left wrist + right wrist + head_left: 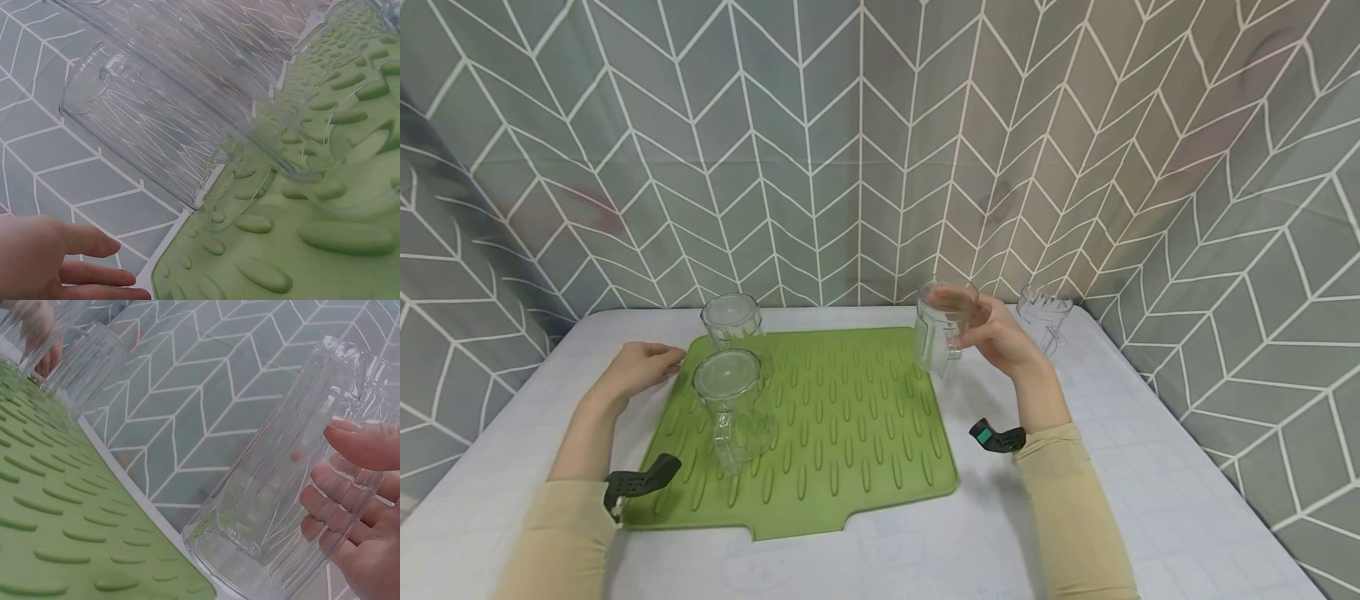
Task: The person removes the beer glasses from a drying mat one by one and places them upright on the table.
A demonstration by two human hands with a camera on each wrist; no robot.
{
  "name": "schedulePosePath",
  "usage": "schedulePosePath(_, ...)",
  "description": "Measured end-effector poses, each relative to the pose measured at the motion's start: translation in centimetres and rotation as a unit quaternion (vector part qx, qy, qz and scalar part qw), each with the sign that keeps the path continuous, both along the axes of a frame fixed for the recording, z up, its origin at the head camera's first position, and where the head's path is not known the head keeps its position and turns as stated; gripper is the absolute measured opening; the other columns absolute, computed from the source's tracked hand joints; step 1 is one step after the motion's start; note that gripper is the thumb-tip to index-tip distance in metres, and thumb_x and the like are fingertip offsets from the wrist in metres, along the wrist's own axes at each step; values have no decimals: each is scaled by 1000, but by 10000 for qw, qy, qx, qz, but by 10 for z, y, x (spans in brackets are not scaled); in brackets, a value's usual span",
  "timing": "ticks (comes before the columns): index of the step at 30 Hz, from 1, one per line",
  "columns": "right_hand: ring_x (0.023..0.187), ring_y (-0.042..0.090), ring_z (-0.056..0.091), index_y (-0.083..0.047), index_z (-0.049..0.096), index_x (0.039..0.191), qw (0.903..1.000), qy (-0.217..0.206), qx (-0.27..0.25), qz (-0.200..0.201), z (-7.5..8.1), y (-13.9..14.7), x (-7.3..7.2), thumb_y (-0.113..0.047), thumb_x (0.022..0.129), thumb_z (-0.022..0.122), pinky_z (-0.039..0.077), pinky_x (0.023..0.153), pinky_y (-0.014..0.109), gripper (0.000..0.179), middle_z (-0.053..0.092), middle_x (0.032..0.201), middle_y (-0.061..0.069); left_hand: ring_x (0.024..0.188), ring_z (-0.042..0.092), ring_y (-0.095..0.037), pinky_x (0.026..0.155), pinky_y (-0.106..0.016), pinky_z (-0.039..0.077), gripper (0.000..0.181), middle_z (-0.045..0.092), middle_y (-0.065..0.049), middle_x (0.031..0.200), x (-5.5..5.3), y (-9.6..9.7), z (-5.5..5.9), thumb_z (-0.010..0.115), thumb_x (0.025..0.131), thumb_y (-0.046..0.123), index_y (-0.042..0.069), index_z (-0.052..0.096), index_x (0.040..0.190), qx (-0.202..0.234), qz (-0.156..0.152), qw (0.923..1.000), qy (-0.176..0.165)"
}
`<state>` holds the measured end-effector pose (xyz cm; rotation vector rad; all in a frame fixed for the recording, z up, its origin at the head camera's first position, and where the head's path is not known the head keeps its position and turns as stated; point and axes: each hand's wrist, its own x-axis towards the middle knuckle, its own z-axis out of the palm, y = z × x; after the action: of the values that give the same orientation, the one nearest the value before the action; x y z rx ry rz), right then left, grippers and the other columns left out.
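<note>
My right hand [1000,337] grips a clear glass mug [936,333] at the mat's back right corner. In the right wrist view its thumb and curled fingers [334,506] are round the side of the mug [269,481]. On the left of the green ribbed mat [850,433] stand two more clear glass mugs, a front mug [741,417] with its handle facing me and a back mug [730,321]. My left hand [640,367] is by the mat's left edge, beside these mugs, fingers loosely bent and holding nothing. In the left wrist view its fingertips [125,278] are near the mat's corner.
Another clear glass [1043,317] is on the white tabletop [1150,483] at the back right, partly behind my right hand. Grey patterned curtain [850,150] hangs behind the table and along its sides. A black camera mount is on each wrist.
</note>
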<state>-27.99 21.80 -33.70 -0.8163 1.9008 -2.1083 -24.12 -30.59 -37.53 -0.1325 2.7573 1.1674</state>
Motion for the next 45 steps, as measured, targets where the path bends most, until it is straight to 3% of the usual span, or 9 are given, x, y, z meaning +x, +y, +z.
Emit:
schedulePosePath(10, 133, 19, 49, -4, 56, 137, 10000, 26, 58, 23, -10, 8, -6, 24, 73, 64, 15, 123, 56, 70, 63, 137, 3, 130, 50, -47, 109, -55, 45, 69, 48, -38, 140, 0, 1, 1, 37, 106, 39, -19, 36, 143, 17, -45, 10000, -7)
schedulePosePath(19, 134, 22, 47, -1, 52, 140, 9996, -192, 101, -193, -19, 11, -9, 24, 74, 64, 14, 120, 56, 71, 56, 143, 12, 130, 51, -48, 109, -53, 46, 67, 49, -38, 139, 0, 2, 0, 38, 106, 36, -21, 36, 142, 52, -49, 10000, 68)
schedulePosePath(28, 130, 26, 47, -4, 57, 135, 9988, -292, -69, -380, -33, 14, -14, 29, 75, 55, 13, 121, 58, 68, 61, 137, 6, 130, 51, -48, 108, -51, 47, 66, 48, -38, 139, 0, 1, 0, 39, 106, 36, -21, 38, 140, 65, -54, 9999, 121)
schedulePosePath(34, 140, 42, 34, -5, 56, 136, 9984, -316, -174, -442, -43, 18, -16, 28, 74, 55, 12, 123, 55, 70, 64, 135, 2, 130, 51, -48, 108, -52, 46, 66, 48, -38, 140, 0, 0, -2, 39, 106, 35, -21, 37, 141, 77, -99, 9998, 135)
schedulePosePath(42, 146, 41, 27, -3, 49, 142, 9987, -168, -361, -316, -56, 25, -17, 28, 77, 49, 15, 123, 51, 72, 58, 142, 5, 130, 51, -48, 107, -51, 47, 65, 48, -38, 140, 1, 1, -1, 40, 106, 35, -21, 38, 140, 66, -115, 9998, 149)
schedulePosePath(45, 145, 38, 31, -3, 47, 144, 9978, -275, -534, -291, -60, 28, -17, 28, 77, 47, 13, 122, 53, 73, 57, 143, 6, 129, 51, -48, 107, -52, 47, 66, 48, -38, 140, 0, 1, -1, 39, 106, 35, -21, 38, 140, 49, -101, 9998, 137)
